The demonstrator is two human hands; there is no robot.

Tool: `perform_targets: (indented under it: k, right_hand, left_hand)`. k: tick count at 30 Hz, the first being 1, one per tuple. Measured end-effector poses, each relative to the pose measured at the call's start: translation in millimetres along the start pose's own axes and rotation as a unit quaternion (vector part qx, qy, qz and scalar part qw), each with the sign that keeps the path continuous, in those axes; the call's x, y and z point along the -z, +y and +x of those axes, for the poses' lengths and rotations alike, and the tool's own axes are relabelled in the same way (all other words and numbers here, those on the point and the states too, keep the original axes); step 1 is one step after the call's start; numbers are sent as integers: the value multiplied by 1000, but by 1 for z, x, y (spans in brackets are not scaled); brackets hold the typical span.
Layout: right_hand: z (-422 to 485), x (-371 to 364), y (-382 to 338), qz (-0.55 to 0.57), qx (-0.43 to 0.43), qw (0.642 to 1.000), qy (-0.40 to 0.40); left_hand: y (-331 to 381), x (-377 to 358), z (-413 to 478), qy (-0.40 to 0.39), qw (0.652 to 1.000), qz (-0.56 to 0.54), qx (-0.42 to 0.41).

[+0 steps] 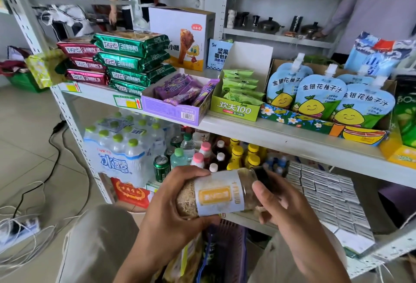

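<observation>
Both hands hold one jar [218,194] lying sideways above one purple basket [231,233], the left hand [171,194] wrapped around its bottom end and the right hand [283,206] curled around its dark lid [262,175] end, below four green packs [130,42] and three red packs [78,49].

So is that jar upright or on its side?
On its side: jar lies nearly level, left hand gripping its base, dark lid pointing right.

Bottles [236,154] crowd shelf space just beyond jar [219,193]; shelf board [292,140] overhead; open floor [29,143] left.
</observation>
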State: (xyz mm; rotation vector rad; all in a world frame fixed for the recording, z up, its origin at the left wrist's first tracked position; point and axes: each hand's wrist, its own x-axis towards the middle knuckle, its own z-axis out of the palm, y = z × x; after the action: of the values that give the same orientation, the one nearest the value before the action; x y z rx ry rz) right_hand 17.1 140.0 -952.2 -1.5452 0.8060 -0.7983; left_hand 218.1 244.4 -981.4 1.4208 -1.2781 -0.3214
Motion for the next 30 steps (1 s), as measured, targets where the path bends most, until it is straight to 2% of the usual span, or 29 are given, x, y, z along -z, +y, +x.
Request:
perform_targets:
  k: [4,8,11,16,20,25,27,30]
  right_hand:
    - [1,0,5,-8,7,1000,26]
    - [4,-2,5,-47,34,996,66]
    - [10,-4,9,-134,46,989,51]
    - [33,-10,28,-303,45,952,-14]
    - [59,-13,64,-338,-17,939,-64]
    - [81,-15,168,-413,-111,899,-91]
    - [87,-22,209,-441,-144,878,-116]
    - [94,-32,257,-492,-180,836,-163]
  left_hand:
    - [-8,-6,0,-10,999,3,-38]
    - [-16,-9,-4,-58,997,-37,18]
    - [-35,-19,-7,-93,991,-57,72]
    - [-84,-50,-8,-151,979,-86,103]
    - [-126,-73,-16,-132,978,-73,146]
    - [-185,-104,-37,-78,976,-48,197]
    - [-207,-112,-43,-86,965,-40,246]
    - [-230,-121,-47,-115,956,-14,271]
